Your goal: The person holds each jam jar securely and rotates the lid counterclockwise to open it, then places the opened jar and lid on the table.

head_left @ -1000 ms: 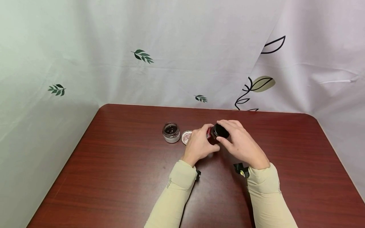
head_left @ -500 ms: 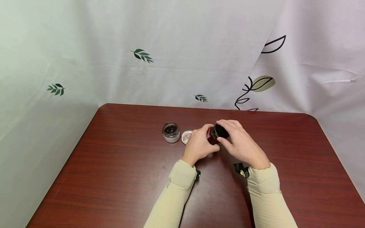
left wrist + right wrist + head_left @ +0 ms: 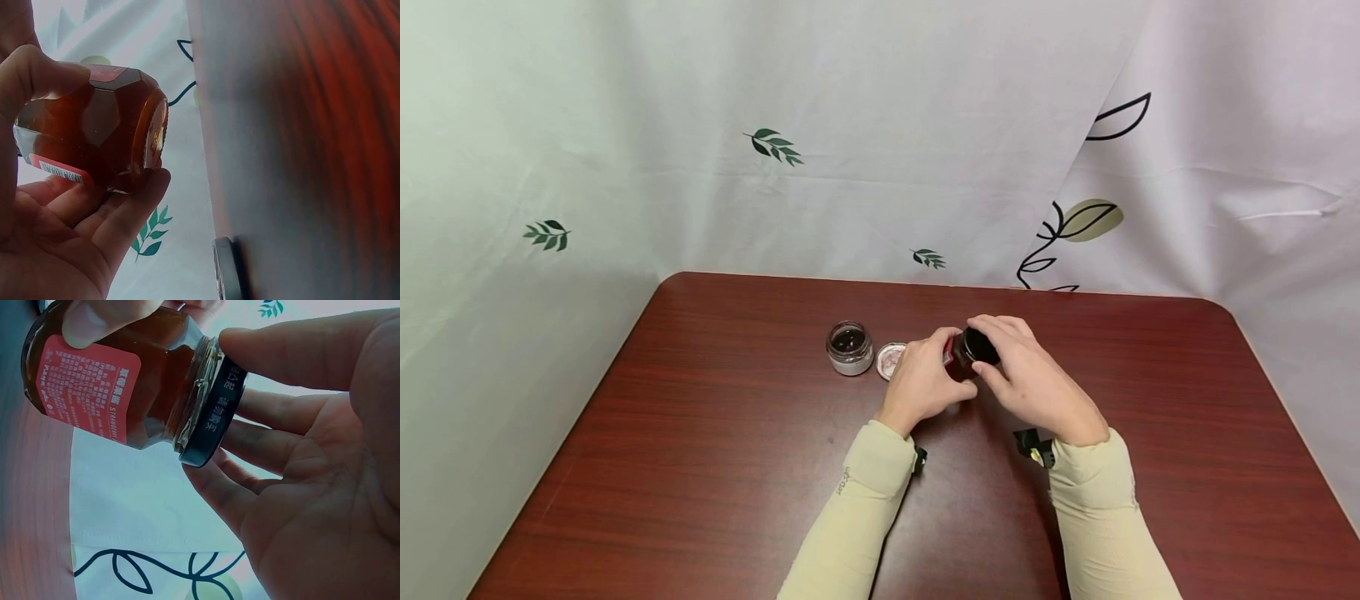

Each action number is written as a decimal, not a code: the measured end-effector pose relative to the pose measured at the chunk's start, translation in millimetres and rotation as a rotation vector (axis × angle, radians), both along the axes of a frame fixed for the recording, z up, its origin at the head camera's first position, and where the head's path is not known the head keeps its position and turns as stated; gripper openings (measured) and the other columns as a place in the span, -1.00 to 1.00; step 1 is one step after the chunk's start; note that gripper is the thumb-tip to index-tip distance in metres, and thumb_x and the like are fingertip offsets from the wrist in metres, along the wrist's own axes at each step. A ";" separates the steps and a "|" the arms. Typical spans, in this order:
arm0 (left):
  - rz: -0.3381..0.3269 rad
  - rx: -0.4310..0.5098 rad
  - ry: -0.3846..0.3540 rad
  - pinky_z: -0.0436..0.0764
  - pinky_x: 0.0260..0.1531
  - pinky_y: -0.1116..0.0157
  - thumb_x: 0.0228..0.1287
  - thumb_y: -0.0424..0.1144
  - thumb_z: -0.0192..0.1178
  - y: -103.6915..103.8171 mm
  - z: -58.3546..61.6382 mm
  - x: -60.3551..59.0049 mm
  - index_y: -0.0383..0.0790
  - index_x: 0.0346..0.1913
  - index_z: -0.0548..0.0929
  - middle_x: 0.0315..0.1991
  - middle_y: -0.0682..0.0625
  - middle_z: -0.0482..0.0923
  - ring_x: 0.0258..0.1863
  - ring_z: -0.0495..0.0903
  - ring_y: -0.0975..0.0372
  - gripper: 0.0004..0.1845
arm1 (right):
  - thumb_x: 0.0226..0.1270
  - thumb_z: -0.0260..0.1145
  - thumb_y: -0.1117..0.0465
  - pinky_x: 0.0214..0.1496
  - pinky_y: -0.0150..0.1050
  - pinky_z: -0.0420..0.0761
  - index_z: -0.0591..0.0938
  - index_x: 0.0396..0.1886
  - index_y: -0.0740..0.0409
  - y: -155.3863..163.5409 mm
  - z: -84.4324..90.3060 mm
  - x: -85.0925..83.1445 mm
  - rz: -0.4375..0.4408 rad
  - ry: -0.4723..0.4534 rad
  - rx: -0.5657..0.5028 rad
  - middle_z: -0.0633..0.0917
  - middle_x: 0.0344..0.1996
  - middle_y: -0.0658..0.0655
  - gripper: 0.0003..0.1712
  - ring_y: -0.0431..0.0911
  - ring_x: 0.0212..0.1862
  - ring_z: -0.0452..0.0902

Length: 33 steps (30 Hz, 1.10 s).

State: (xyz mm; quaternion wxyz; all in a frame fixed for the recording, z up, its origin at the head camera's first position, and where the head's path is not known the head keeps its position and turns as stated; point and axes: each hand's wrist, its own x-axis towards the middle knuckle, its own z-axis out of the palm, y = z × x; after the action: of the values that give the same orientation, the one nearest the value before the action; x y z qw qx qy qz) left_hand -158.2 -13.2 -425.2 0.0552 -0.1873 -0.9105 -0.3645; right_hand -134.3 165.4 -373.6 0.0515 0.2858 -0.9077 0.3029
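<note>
Leaf-print cloth backs the brown bench point(image 3: 700, 467). At its centre, the open pot point(image 3: 850, 347) and loose cap point(image 3: 891, 360) sit at 9 o'clock of the hands. Left hand point(image 3: 922, 380) curls round the jam jar point(image 3: 119, 381), bracing it; right hand point(image 3: 1033, 385) fingers point(image 3: 294, 353) pinch its lid point(image 3: 215, 406).
</note>
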 end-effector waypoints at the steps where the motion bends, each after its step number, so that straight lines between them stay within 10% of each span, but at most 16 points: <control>1: 0.000 -0.001 -0.002 0.51 -0.35 0.40 -0.21 -0.16 0.48 0.2 0.0 0.0 -0.19 0.20 0.58 -0.37 0.12 0.58 -0.40 0.53 0.29 -0.26 | 0.36 0.24 0.45 0.38 0.10 0.29 0.38 0.37 0.43 0.1 0.1 0.1 0.003 0.001 0.002 0.46 0.31 0.34 -0.42 0.19 0.38 0.23; 33: -0.011 -0.029 -0.023 0.52 -0.33 0.39 -0.19 -0.15 0.50 1.4 0.4 1.1 -0.17 0.21 0.58 -0.33 0.11 0.59 -0.38 0.54 0.28 -0.26 | 0.21 0.18 0.58 0.40 0.07 0.23 0.39 0.34 0.45 1.8 -0.5 0.7 0.065 0.028 -0.024 0.48 0.26 0.28 -0.37 0.17 0.38 0.20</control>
State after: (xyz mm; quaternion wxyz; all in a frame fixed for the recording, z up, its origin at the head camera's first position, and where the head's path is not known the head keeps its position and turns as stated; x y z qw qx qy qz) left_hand -157.0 -11.8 -424.8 0.0400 -0.1890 -0.9152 -0.3537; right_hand -133.6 167.2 -374.0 0.0579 0.3188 -0.8933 0.3114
